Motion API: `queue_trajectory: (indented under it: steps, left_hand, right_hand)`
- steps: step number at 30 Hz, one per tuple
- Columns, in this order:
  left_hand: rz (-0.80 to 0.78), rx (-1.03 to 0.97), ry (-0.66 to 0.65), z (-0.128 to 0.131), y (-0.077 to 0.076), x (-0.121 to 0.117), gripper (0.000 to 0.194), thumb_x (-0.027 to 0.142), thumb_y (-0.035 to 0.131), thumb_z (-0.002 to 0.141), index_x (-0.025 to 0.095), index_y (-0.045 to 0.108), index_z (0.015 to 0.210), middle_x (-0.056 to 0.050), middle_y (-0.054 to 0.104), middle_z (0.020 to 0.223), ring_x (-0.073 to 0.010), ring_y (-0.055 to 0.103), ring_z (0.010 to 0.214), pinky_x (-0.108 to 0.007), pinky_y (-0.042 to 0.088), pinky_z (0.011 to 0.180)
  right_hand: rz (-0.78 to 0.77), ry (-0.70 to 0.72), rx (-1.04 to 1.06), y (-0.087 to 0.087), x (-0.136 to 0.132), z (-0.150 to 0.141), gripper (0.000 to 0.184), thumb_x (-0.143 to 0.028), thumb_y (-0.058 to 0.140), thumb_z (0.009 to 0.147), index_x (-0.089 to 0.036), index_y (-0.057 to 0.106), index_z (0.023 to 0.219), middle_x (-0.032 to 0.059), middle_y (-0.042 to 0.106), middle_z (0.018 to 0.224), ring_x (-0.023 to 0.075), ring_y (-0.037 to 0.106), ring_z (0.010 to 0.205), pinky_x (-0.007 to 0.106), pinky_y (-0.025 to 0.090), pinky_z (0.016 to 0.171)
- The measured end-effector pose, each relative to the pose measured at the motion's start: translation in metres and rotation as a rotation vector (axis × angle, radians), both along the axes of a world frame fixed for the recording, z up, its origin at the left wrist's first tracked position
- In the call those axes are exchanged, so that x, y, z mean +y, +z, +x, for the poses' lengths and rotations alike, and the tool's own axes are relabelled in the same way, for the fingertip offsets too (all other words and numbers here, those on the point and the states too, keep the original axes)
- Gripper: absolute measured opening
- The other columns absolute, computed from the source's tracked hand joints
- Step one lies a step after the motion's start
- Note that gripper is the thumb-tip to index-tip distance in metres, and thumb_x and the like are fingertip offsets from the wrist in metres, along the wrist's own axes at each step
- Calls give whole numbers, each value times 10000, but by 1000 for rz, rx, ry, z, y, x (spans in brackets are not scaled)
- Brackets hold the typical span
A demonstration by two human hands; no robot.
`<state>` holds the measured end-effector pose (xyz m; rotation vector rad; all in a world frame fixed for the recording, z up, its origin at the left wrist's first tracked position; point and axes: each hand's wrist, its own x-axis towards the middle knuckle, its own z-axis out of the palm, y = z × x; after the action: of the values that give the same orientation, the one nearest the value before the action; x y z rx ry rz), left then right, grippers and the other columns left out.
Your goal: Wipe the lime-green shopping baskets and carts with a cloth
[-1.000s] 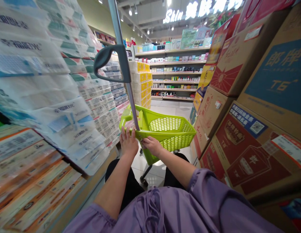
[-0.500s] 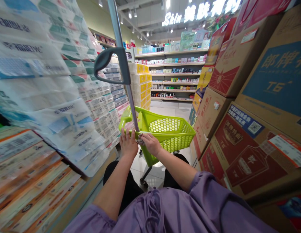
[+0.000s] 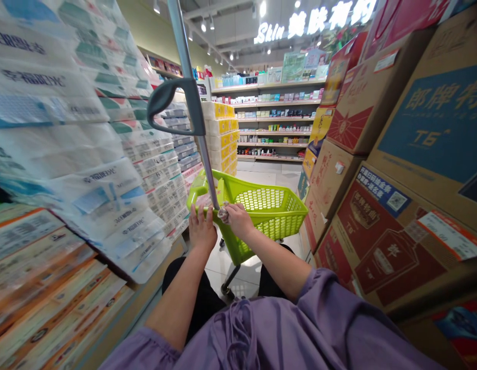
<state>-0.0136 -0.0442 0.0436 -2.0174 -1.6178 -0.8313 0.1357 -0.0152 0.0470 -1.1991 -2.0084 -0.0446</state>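
A bright green shopping cart basket [image 3: 238,246] with perforated sides stands between my knees, a grey metal pole [image 3: 207,164] rising at its near left corner. My left hand [image 3: 203,230] rests on the basket's near rim just left of the pole, its fingers stretched out and spread. Right of the pole, my right hand [image 3: 241,221] is closed around a crumpled greyish cloth [image 3: 223,214], which touches the rim beside the pole's foot. My right fingers are partly hidden by the hand itself. Higher on the pole sits a dark grey loop handle [image 3: 172,105].
Packs of tissue paper [image 3: 95,180] are stacked high at the left. Cardboard cartons [image 3: 392,236] form a wall close on the right. Down the tiled aisle stand yellow-and-white packs [image 3: 223,136] and shelves of small goods [image 3: 277,115]. A cart wheel [image 3: 227,292] shows below.
My right hand has shifted slightly right of the pole, and more of the crumpled cloth shows. My left hand stays on the rim. The view has moved slightly.
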Motion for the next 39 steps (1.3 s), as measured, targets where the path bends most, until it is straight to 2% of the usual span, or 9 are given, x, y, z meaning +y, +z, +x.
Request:
queue_trajectory:
  steps: [6, 13, 16, 23, 27, 30, 34, 37, 39]
  left_hand:
    - [13, 24, 25, -3, 1, 4, 546, 111, 456, 787, 119, 489, 1332, -186, 419, 1413, -367, 90, 1449, -538, 304, 1112]
    - [-20, 14, 24, -9, 2, 9, 583, 128, 478, 759, 136, 487, 1341, -163, 403, 1444, -345, 131, 1448, -543, 265, 1145]
    - [-11, -12, 4, -6, 2, 14, 600, 127, 493, 738, 122, 485, 1337, -176, 426, 1429, -331, 185, 1438, -572, 228, 1159]
    - [-40, 34, 8, -10, 7, 10, 598, 133, 483, 747, 102, 483, 1345, -179, 411, 1446, -319, 184, 1440, -545, 215, 1173]
    - [-58, 23, 39, -15, 10, 6, 602, 132, 490, 739, 148, 505, 1341, -142, 428, 1437, -320, 155, 1447, -514, 250, 1168]
    - [-41, -9, 49, -14, 10, 7, 583, 136, 487, 737, 140, 520, 1319, -149, 441, 1419, -319, 160, 1445, -518, 252, 1168]
    - [-19, -22, 18, -11, 9, 10, 557, 147, 475, 742, 106, 516, 1296, -178, 468, 1381, -306, 234, 1423, -536, 207, 1178]
    - [-24, -36, 0, -13, 9, 9, 577, 148, 480, 734, 123, 494, 1310, -164, 483, 1376, -300, 255, 1415, -545, 204, 1174]
    - [-45, -32, -6, -15, 10, 7, 589, 148, 485, 727, 137, 486, 1316, -150, 491, 1374, -295, 257, 1414, -540, 199, 1177]
  right_hand:
    - [-31, -11, -30, 3, 3, -4, 232, -169, 472, 915, -169, 661, 1049, 95, 629, 1193, 221, 509, 1060, 364, 397, 977]
    - [-58, -170, 98, -33, 7, 42, 300, -105, 463, 864, -161, 657, 1085, 94, 656, 1144, 225, 523, 1045, 366, 391, 955]
    - [-96, -224, 137, -34, 11, 42, 300, -77, 454, 839, -173, 675, 1017, 79, 681, 1066, 210, 548, 984, 357, 390, 925]
    - [-38, 11, 106, -15, 12, 7, 336, -81, 424, 870, -189, 674, 1066, 62, 653, 1189, 195, 544, 1060, 343, 390, 938]
    - [-61, -51, 121, -35, 6, 42, 327, -110, 447, 876, -183, 676, 1097, 78, 645, 1211, 218, 528, 1086, 374, 404, 958]
    - [-71, -165, 198, -48, 7, 62, 330, -81, 443, 852, -194, 698, 1029, 62, 693, 1086, 215, 563, 990, 384, 438, 918]
    - [-67, -97, 184, -40, 15, 34, 257, -116, 508, 854, -209, 710, 981, 43, 706, 1027, 197, 578, 881, 324, 492, 810]
    - [-11, -4, 78, -29, 17, 7, 261, -160, 564, 865, -202, 681, 1094, 50, 676, 1141, 201, 559, 945, 323, 475, 887]
    - [1, 15, 40, -27, 14, 7, 289, -175, 579, 869, -203, 657, 1146, 46, 662, 1172, 206, 544, 978, 323, 463, 916]
